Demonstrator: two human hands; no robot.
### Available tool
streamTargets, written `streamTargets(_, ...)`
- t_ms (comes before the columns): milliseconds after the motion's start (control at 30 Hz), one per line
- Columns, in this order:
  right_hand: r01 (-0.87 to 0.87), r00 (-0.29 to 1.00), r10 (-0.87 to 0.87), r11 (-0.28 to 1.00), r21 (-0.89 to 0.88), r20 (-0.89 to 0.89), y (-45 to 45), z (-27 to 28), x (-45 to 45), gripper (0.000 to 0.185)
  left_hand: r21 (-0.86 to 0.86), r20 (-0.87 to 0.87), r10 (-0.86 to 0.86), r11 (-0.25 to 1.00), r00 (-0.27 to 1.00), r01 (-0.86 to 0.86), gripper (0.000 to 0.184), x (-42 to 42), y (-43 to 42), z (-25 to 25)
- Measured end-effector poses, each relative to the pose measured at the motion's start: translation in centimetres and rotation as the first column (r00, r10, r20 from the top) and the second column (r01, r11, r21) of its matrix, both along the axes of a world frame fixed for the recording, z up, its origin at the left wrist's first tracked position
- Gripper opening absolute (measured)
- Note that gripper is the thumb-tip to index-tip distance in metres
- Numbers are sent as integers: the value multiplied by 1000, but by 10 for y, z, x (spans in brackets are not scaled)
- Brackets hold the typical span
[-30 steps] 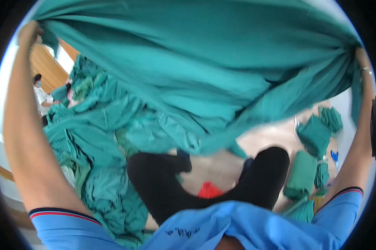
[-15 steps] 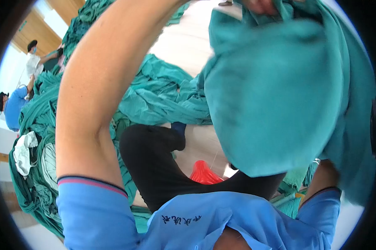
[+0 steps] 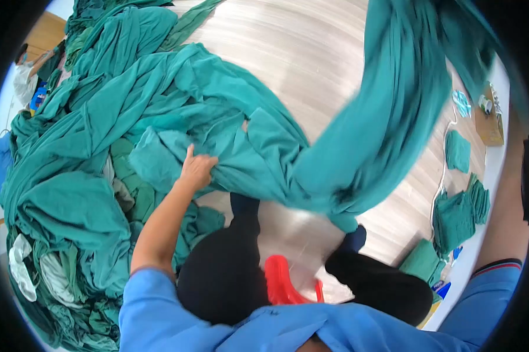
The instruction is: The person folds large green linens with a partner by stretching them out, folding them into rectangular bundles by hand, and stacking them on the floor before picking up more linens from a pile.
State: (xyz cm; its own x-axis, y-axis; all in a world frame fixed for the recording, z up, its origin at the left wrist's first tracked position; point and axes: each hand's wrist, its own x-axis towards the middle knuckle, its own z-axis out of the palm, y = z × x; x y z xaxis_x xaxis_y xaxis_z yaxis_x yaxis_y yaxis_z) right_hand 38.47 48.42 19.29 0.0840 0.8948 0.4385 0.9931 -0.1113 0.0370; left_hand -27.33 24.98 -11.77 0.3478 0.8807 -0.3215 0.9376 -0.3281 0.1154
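Note:
My left hand (image 3: 199,169) is at the near edge of a long green cloth (image 3: 387,126), with its fingers curled into the fabric and one digit sticking up. From there the cloth runs right across the floor, then rises in a blurred sweep toward the upper right. My right arm (image 3: 502,199) stretches up along the right edge of the view, its hand out of sight. To the left lies a large heap of crumpled green cloths (image 3: 71,141), touching the held one.
A red plastic object (image 3: 279,278) lies between my legs. Folded green cloths (image 3: 455,220) and a cardboard box (image 3: 488,120) line the right wall. White cloth (image 3: 21,267) sits in the heap at lower left. Another person (image 3: 27,79) is at the far left.
The green cloth that hung close before me is now stretched out low and to the right. My left hand has come down onto the cloth; my right arm has swung out to the right.

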Motion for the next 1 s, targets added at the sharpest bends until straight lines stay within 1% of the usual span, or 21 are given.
streamTargets(67, -133, 991, 133, 991, -2, 31, 56, -27, -50, 23, 185, 255, 77, 975, 964, -126, 26, 13, -2, 22)
streamTargets(133, -271, 963, 271, 961, -55, -2, 75, -79, -101, 22, 206, 355, 152, 950, 923, -236, 28, 38, -5, 42)
streamTargets(200, -401, 901, 360, 904, -149, -241, 42, -177, -136, 20, 185, 495, 99, 959, 863, -216, 29, 66, -1, 58)
streamTargets(233, -411, 761, 278, 906, -105, -586, -11, -251, -156, 19, 201, 568, 55, 958, 821, -203, 24, 82, 3, 61)
streamTargets(267, -456, 697, 204, 866, -205, -687, -69, -296, -174, 23, 94, 645, 77, 979, 761, -179, 22, 96, 8, 69)
streamTargets(300, -364, 524, -189, 832, -419, -830, -116, -323, -199, 38, 49, 744, 76, 985, 664, -168, 24, 110, 13, 77)
streamTargets(333, -378, 205, -554, 716, -587, -807, -152, -308, -243, 45, -70, 769, 150, 986, 621, -151, 22, 122, 18, 88)
streamTargets(367, -532, 11, -680, 617, -580, -733, -175, -300, -269, 65, -106, 802, 147, 989, 579, -104, 22, 135, 21, 84)
streamTargets(433, -644, -450, -734, 661, -385, -508, -190, -290, -313, 72, -130, 838, 143, 990, 527, -62, 22, 156, 24, 80)
streamTargets(467, -666, -595, -713, 696, -268, -372, -191, -281, -326, 74, -173, 874, 81, 973, 479, 152, 21, 165, 27, 81)
streamTargets(500, -665, -595, -706, 701, -258, -384, -188, -275, -327, 74, -197, 907, 28, 910, 420, 364, 20, 171, 31, 81)
streamTargets(533, -697, -592, -726, 679, -228, -351, -184, -270, -327, 70, -181, 909, 12, 913, 417, 367, 20, 167, 41, 81)
streamTargets(567, -727, -586, -744, 658, -197, -322, -179, -263, -323, 67, -359, 910, 345, 933, 232, 21, 20, 155, 56, 80)
streamTargets(600, -721, -590, -731, 668, -183, -343, -174, -256, -315, 67, -560, 823, 565, 785, -63, -265, 19, 141, 71, 75)
streamTargets(667, -729, -662, -709, 684, -11, -244, -172, -240, -295, 63, -281, 873, 455, 766, 179, -579, 22, 113, 94, 24)
streamTargets(700, -710, -699, -699, 704, 25, -151, -173, -233, -291, 61, -268, 884, 434, 772, 171, -576, 22, 120, 93, 33)
streamTargets(733, -709, -699, -695, 704, 34, -170, -175, -229, -289, 61, -682, 732, 662, 704, -164, -199, 24, 130, 86, 48)
streamTargets(767, -711, -694, -701, 703, 3, -165, -179, -228, -290, 60, -824, 387, 866, 479, -316, 303, 26, 139, 77, 55)
streamTargets(900, -760, -629, -747, 649, -36, -214, -186, -224, -290, 56, -802, 278, 903, 406, -327, 438, 32, 172, 60, -3)
streamTargets(967, -800, -566, -782, 597, -55, -259, -191, -221, -286, 54, -866, 419, 874, 466, -244, 182, 28, 173, 62, 1)
streamTargets(1000, -801, -563, -784, 596, -63, -260, -192, -224, -282, 54, -866, 415, 875, 463, -248, 187, 28, 166, 68, 4)
